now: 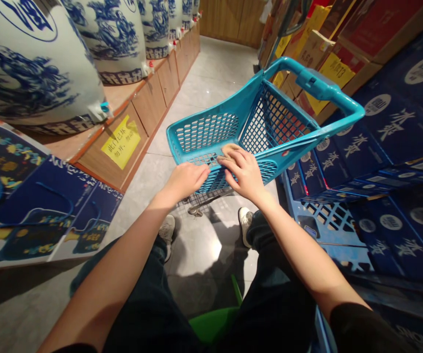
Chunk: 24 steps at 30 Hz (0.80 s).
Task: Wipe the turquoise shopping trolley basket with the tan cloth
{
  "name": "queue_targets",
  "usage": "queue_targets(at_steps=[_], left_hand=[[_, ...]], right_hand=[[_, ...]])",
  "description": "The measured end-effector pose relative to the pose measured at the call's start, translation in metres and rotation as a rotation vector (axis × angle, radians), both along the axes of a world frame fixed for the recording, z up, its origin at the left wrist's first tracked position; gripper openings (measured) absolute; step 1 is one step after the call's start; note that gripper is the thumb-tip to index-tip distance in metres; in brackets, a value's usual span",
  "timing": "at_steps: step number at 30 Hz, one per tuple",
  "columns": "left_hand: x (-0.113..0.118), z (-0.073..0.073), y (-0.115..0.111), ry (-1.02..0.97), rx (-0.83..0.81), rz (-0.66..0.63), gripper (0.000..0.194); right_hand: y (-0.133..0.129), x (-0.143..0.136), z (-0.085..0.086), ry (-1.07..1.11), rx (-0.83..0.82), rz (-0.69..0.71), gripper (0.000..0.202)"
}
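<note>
In front of me is a blue plastic shopping cart [207,122] with perforated walls and a raised handle at the far right. My left hand [187,180] is closed over the near rim of the basket, at its left corner. Farther right along the same rim, my right hand [246,171] has its fingers bent over a tan cloth [229,151]. The cloth is pressed against the inner side of the rim, and part of it is hidden under the fingers.
Large blue-and-white ceramic jars [111,39] with taps line a wooden cabinet [152,100] on the left. Blue boxes [387,127] are stacked on the right, some on a blue plastic pallet [339,235]. Printed gift boxes [49,215] stand at the left. A green seat [214,323] is below me.
</note>
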<state>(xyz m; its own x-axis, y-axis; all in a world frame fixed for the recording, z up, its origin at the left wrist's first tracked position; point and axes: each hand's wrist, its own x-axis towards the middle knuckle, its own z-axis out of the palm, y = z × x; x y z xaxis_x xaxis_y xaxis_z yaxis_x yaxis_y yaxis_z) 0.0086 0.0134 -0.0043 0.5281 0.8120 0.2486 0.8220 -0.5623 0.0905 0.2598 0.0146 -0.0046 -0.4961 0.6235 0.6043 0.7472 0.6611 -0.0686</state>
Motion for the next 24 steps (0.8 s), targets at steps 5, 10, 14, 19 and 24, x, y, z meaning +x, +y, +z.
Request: queue_targets(at_steps=[5, 10, 14, 19, 24], left_hand=[[-0.001, -0.001, 0.0, 0.007, 0.004, -0.004, 0.051], [-0.001, -0.001, 0.0, 0.004, 0.001, -0.002, 0.05], [-0.002, -0.002, 0.002, -0.012, 0.012, -0.009, 0.048], [-0.004, -0.003, 0.002, -0.041, 0.0, -0.013, 0.05], [-0.004, -0.003, 0.002, 0.028, 0.024, -0.011, 0.054]], right_hand=[[0.016, 0.029, 0.009, 0.124, -0.035, -0.158, 0.035], [0.007, 0.016, 0.002, 0.098, 0.003, -0.142, 0.032], [-0.001, -0.001, -0.001, -0.004, -0.03, -0.042, 0.037], [0.016, 0.027, 0.008, 0.059, 0.003, -0.174, 0.034], [0.018, 0.032, 0.006, 0.124, 0.074, -0.237, 0.028]])
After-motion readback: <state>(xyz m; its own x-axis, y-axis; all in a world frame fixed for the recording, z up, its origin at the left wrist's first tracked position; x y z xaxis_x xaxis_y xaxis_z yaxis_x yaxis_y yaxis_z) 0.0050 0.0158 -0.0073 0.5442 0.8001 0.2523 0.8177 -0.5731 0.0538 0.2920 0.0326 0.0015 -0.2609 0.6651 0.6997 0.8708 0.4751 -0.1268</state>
